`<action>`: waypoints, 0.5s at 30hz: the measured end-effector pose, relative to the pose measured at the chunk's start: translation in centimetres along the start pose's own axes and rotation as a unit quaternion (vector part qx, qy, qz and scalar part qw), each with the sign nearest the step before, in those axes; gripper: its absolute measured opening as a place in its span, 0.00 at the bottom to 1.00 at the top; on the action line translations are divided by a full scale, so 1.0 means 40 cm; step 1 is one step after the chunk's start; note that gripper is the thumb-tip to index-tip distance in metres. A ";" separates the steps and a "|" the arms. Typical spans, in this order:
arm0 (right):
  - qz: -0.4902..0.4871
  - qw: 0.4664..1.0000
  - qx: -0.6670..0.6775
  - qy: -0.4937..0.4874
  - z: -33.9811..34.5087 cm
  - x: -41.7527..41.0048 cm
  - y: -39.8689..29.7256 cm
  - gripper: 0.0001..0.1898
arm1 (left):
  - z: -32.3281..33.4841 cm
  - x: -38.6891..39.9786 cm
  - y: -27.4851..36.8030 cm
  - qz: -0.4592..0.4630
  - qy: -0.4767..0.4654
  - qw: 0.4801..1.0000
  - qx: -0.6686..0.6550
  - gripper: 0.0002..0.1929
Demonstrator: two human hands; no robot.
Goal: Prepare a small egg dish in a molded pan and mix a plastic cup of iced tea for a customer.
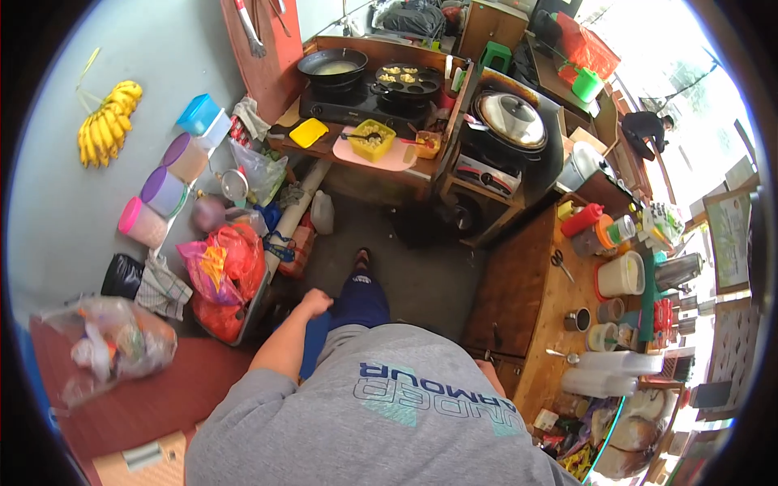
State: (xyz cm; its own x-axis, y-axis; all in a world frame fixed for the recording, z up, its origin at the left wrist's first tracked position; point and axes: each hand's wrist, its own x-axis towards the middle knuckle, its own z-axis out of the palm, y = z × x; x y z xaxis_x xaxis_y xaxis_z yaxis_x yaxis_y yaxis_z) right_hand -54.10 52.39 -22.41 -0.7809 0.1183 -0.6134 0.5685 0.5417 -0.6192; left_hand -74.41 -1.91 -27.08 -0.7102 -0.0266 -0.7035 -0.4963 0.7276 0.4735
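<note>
My left hand [316, 302] hangs beside my thigh with its fingers curled in, and nothing shows in it. My right hand is out of view; only part of that forearm [490, 375] shows past my shirt, near the wooden cabinet. Ahead is a black gas stove [364, 109] with a frying pan [333, 68] of pale liquid and a round-hollow moulded pan [406, 80] with yellowish food in several hollows. A yellow tub [374, 146] of chopped food, with a dark-handled utensil in it, sits on a pink board [347, 149]. Its yellow lid [309, 133] lies to the left.
A lidded pan [512, 120] stands on a second stove [488, 176]. Scissors [561, 265] and a metal cup [577, 319] rest on the right counter [540, 316]. Red plastic bags [243, 258] fill a crate at left. Bananas [109, 124] hang on the wall. Another person [643, 132] is beyond.
</note>
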 end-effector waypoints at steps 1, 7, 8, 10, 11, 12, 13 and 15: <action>-0.007 1.000 0.003 0.012 0.010 0.066 -0.039 0.23 | -0.065 0.042 0.050 -0.002 0.020 0.995 -0.100 0.14; 0.017 0.978 0.195 -0.072 0.060 0.442 -0.647 0.17 | -0.423 0.559 0.338 0.183 0.227 0.939 -0.180 0.17; 0.019 0.973 0.213 -0.082 0.082 0.512 -0.739 0.18 | -0.457 0.637 0.401 0.185 0.246 0.928 -0.210 0.18; 0.028 0.958 0.272 -0.087 0.105 0.651 -0.908 0.20 | -0.506 0.708 0.569 0.174 0.234 0.932 -0.216 0.21; 0.038 0.946 0.310 -0.088 0.114 0.699 -0.962 0.21 | -0.535 0.688 0.664 0.135 0.169 0.948 -0.235 0.23; 0.043 0.941 0.328 -0.075 0.130 0.753 -1.034 0.20 | -0.547 0.702 0.698 0.127 0.141 0.946 -0.263 0.24; 0.046 0.939 0.334 -0.068 0.141 0.805 -1.103 0.20 | -0.559 0.716 0.728 0.105 0.105 0.934 -0.324 0.23; 0.052 0.936 0.345 -0.051 0.172 0.913 -1.215 0.21 | -0.569 0.758 0.743 0.075 0.066 0.913 -0.396 0.20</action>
State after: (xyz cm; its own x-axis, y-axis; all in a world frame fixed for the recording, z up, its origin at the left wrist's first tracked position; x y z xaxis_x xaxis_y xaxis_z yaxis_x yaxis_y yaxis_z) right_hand -108.47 24.66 -18.08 -0.7031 0.0422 -0.7099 0.6994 -0.1393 -0.7010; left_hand -122.05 3.33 -22.27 -0.8275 -0.0884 -0.5544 -0.5571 0.0073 0.8304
